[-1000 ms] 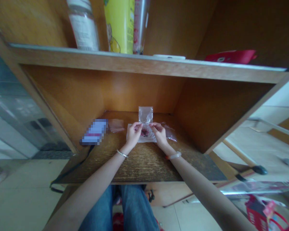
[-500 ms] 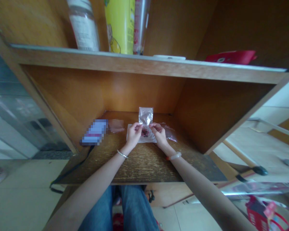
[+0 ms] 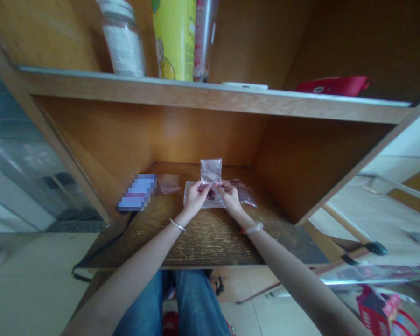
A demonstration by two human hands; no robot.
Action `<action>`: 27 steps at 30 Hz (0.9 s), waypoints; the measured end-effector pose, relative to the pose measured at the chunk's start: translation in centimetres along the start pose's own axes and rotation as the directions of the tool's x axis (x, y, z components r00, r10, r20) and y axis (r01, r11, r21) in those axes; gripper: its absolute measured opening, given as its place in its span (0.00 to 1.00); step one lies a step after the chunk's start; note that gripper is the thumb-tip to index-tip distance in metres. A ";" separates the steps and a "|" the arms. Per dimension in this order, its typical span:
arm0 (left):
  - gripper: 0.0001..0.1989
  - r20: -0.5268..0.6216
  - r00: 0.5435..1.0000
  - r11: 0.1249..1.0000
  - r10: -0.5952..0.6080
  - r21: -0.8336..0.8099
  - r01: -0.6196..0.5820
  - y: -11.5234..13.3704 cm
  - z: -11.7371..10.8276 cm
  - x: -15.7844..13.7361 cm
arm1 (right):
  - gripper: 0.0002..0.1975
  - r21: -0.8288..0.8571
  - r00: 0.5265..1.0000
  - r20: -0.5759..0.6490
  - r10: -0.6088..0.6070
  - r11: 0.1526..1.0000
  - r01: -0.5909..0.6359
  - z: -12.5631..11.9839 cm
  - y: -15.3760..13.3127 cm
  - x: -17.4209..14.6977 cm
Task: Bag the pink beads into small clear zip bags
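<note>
A small clear plastic bag (image 3: pixel 211 171) stands up between my two hands over the wooden desk. My left hand (image 3: pixel 196 195) pinches its lower left edge, and my right hand (image 3: pixel 231 196) pinches the lower right edge. Below and between the fingers lies a larger pale plastic bag (image 3: pixel 217 203) with small dark red pieces (image 3: pixel 211 192) on or in it; the hands partly cover it. Right of my right hand rests another clear bag (image 3: pixel 247 195), and further left of my left hand are some flat clear bags (image 3: pixel 168 183).
A phone (image 3: pixel 137 192) with a blurred screen and a dark strap (image 3: pixel 108 246) lies at the desk's left. Above runs a shelf (image 3: pixel 182 93) holding a white-capped jar (image 3: pixel 122 44), a yellow package (image 3: pixel 175 39) and a red pouch (image 3: pixel 332 86). Cabinet side walls flank the desk.
My thumbs have come closer together at the lower edge of the small bag. The bag sits slightly lower and further left in view.
</note>
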State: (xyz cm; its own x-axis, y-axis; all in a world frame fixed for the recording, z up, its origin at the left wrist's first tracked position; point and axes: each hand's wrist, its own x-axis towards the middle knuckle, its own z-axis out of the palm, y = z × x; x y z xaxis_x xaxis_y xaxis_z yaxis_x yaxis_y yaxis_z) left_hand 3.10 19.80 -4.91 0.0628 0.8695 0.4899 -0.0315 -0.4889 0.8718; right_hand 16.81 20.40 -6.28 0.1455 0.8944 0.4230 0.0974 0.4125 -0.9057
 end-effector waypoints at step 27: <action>0.13 -0.007 1.000 0.997 0.019 0.071 -0.019 -0.5 0.1 0.0 | 0.13 -0.072 0.999 0.032 0.002 0.997 0.000 -0.1 0.1 0.0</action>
State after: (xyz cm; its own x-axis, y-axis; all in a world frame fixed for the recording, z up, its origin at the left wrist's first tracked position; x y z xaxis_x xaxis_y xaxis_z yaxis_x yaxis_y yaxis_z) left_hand 3.18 19.99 -5.34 0.0553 0.8605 0.5065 0.0383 -0.5087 0.8601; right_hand 16.91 20.44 -6.32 0.1138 0.9005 0.4197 0.1676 0.3990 -0.9015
